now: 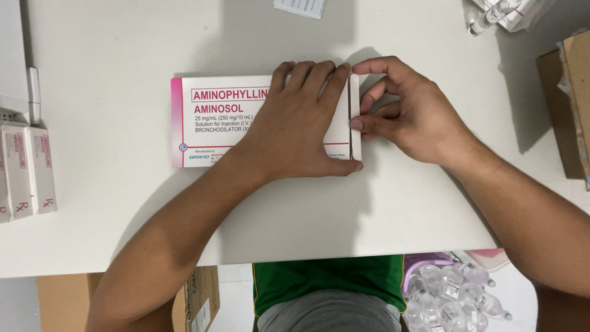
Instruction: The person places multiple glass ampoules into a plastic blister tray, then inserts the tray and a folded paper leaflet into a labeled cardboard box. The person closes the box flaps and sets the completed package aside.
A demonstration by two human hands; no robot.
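A flat white medicine box with a pink stripe on its left end and red print lies on the white table. My left hand lies flat on the box's right half, palm down, pressing it. My right hand is at the box's right end, with thumb and fingertips pushing against the narrow end flap.
Several small white boxes stand at the left edge. A glass vial and white packs lie at the top right. A cardboard box sits on the right. Below the table edge a bag of clear vials rests beside my lap.
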